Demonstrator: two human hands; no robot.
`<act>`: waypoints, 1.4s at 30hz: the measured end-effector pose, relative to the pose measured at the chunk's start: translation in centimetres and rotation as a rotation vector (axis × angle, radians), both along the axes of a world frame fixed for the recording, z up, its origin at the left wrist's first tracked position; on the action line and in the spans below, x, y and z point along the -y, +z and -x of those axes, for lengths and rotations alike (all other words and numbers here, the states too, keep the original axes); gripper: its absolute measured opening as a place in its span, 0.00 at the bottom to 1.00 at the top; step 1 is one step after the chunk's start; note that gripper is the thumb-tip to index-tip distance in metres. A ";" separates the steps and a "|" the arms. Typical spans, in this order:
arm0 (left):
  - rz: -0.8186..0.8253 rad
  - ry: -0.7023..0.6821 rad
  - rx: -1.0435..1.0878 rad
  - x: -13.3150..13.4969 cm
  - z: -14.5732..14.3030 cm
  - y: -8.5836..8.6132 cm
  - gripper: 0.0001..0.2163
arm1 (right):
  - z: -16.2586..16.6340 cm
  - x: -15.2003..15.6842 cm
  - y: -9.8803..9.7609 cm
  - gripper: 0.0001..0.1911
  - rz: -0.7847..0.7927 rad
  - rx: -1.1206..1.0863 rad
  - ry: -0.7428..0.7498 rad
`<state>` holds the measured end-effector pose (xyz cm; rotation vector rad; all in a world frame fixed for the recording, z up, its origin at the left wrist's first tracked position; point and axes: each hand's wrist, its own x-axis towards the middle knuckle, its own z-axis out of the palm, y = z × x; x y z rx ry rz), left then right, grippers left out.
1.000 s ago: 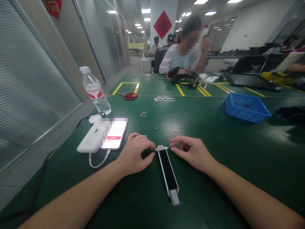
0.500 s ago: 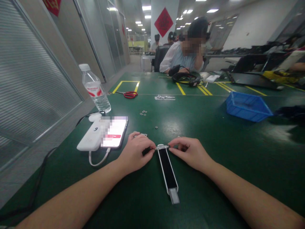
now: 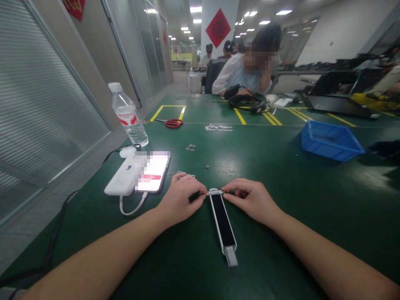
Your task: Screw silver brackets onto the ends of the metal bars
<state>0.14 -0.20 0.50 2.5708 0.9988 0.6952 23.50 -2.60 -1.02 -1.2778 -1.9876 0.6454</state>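
Strip (image 3: 224, 223) flat on green table (image 3: 265, 266), between forearms, slightly aslant, grey tab (image 3: 231, 256) at near end. Rod (image 3: 215, 193) across far end. Left hand (image 3: 181, 200): thumb and finger pinching rod's left end. Right hand (image 3: 256, 202): same pinch on rod's right end. Nut (image 3: 207, 166) just beyond. Metal plate (image 3: 187, 175) partly behind left hand. Phone (image 3: 154, 173) left of it, beside power bank (image 3: 120, 179). Blue bin (image 3: 331, 143) far right.

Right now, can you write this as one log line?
left hand: pinching left end of silvery crosspiece | right hand: pinching at right end | black-topped strip: lying on green table | blue bin: beyond, rightward
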 end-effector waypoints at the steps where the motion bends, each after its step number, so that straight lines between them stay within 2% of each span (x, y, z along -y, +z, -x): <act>1: -0.001 0.000 0.000 0.0 0.0 0.0 0.05 | 0.0 0.0 0.0 0.06 -0.002 -0.007 0.001; 13: 0.007 0.011 0.003 0.0 0.0 -0.2 0.05 | -0.1 0.0 0.2 0.09 0.011 0.011 -0.014; 19: 0.016 0.021 -0.016 -0.1 -0.1 -0.3 0.05 | -0.1 0.0 0.2 0.05 0.007 0.037 -0.016; 28: 0.009 0.017 0.001 -0.1 -0.1 -0.4 0.04 | -0.1 0.0 0.3 0.06 0.008 0.030 0.048; 42: 0.030 -0.003 0.007 -0.2 -0.1 -0.3 0.05 | 0.1 0.0 0.2 0.04 -0.019 0.071 0.032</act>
